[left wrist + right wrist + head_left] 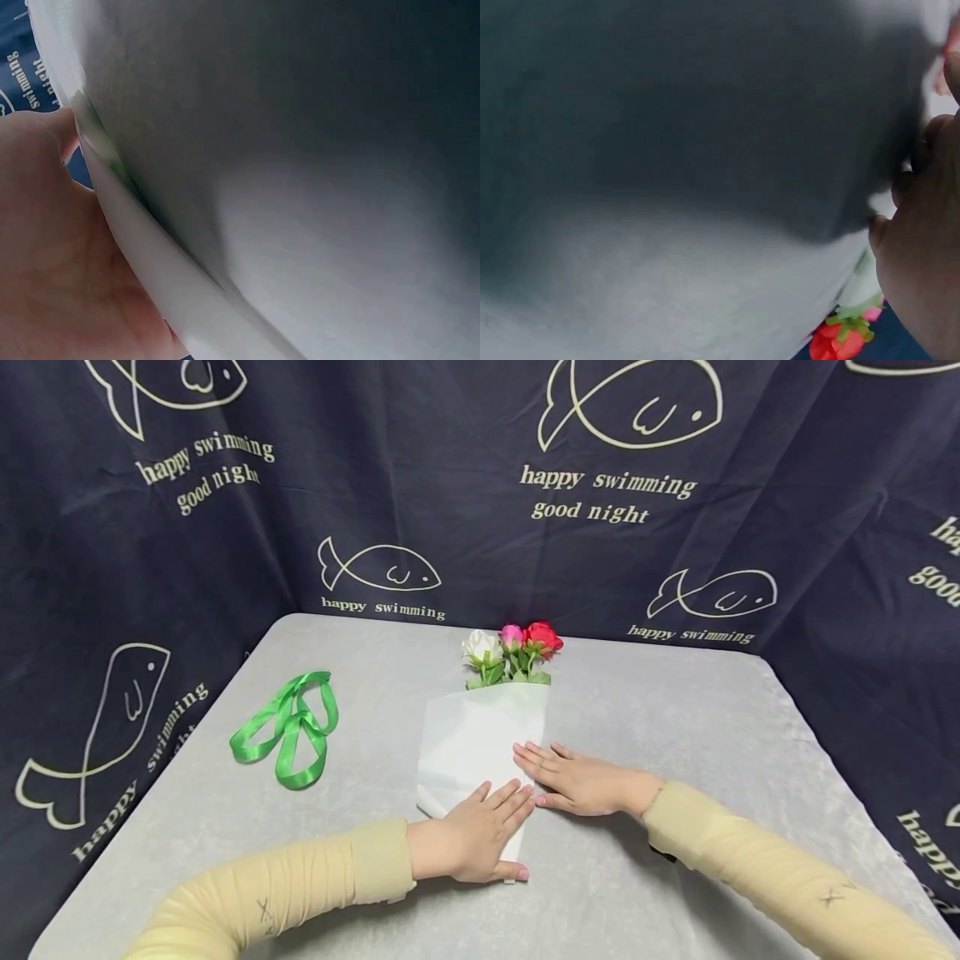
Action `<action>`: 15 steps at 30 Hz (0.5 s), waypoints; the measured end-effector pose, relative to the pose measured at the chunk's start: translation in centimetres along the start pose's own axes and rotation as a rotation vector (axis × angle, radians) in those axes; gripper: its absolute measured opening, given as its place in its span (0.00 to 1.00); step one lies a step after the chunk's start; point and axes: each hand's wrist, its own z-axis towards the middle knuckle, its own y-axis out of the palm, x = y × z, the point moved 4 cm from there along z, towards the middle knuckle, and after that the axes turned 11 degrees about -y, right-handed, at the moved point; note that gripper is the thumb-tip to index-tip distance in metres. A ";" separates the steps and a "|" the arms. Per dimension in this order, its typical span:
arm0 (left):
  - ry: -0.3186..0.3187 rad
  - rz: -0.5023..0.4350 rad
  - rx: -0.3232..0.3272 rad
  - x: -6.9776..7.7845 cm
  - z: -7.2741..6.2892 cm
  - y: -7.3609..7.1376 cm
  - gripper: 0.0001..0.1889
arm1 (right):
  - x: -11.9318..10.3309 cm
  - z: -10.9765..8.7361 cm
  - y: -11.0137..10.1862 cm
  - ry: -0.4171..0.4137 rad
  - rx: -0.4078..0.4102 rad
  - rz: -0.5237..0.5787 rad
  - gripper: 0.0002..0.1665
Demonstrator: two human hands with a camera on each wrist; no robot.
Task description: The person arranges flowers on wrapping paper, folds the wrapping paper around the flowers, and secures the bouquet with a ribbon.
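A white paper wrap (480, 727) lies on the table around a small bunch of flowers. Out of its top edge show a white rose (482, 647), a small pink flower (513, 636) and a red rose (543, 638), with green leaves; their stems are hidden in the paper. My left hand (480, 833) lies with straight fingers on the lower part of the paper, thumb by its bottom tip. Flat against the right edge of the paper, my right hand (581, 781) has its fingertips on the sheet. The left wrist view shows the paper's folded edge (142, 240) beside the palm.
A loosely looped green ribbon (292, 727) lies on the left part of the table. The grey cloth-covered table (675, 718) reaches back to a dark blue curtain (480, 485) printed with fish and lettering, which also hangs at both sides.
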 end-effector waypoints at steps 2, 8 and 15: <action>-0.004 0.003 -0.004 0.0 0.0 0.0 0.47 | 0.3 0.1 0.2 -0.006 0.003 -0.019 0.37; -0.014 0.007 -0.014 0.0 -0.1 0.0 0.47 | 1.1 0.4 0.2 0.000 0.030 -0.048 0.38; 0.006 -0.009 -0.008 0.1 -0.1 -0.2 0.46 | 3.5 0.5 0.1 0.168 0.021 -0.092 0.40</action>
